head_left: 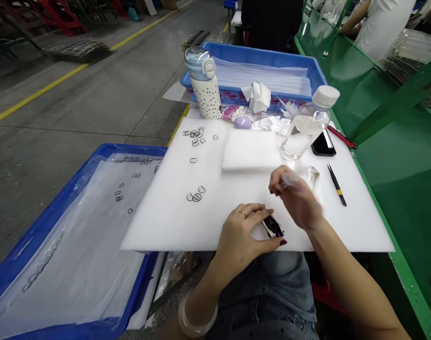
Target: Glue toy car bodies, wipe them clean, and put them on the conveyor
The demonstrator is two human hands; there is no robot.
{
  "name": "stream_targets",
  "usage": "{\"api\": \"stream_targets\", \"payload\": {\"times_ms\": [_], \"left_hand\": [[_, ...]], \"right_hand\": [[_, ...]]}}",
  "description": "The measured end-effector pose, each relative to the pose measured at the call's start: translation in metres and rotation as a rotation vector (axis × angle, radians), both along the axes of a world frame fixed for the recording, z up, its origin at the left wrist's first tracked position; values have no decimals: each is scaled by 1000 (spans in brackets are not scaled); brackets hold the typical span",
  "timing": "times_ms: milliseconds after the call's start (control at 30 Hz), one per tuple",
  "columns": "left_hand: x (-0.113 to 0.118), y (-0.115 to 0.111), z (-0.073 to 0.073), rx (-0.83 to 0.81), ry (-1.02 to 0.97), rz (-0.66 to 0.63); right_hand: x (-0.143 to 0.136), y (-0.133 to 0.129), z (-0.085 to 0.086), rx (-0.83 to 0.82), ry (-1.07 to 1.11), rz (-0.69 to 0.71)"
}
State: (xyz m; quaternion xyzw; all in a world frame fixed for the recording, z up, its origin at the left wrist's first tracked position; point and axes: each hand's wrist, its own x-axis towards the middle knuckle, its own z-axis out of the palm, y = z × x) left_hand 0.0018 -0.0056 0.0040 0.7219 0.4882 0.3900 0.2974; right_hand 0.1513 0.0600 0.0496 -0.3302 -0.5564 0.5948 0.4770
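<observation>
My left hand [242,236], with a ring on one finger, holds a small black and white object [272,226] between thumb and fingers at the front edge of the white foam sheet [159,212]. Raised just to the right of it is my right hand [298,198], blurred, its fingers curled round something pale and translucent that I cannot make out. Small thin black rings [196,197] lie on the foam in groups to the left. A thinner foam block [251,148] rests behind my hands, and black tweezers [336,184] lie at the right.
A dotted bottle [208,94], a clear bottle [302,130], a phone [323,143] and crumpled tissue [260,97] stand or lie towards the back. Behind is a blue bin [265,54]. Another blue tray [77,189] with rings is at the left. A green frame [396,189] borders the right.
</observation>
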Motion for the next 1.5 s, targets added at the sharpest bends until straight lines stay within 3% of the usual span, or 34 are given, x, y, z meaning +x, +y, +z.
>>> {"api": "stream_targets", "payload": {"times_ms": [100,200,400,733,1500], "left_hand": [[2,1,3,-41,-74,42],[4,2,4,-49,-119,56],[3,2,4,7,-149,58],[4,0,3,-14,-150,77],[4,2,3,16,-114,80]], "right_hand": [[0,-15,23,28,199,39],[-5,-27,32,-55,274,57],[-11,-32,24,-101,338,-13],[-12,-31,21,-111,337,-2],[-14,-35,21,-76,302,-94]]}}
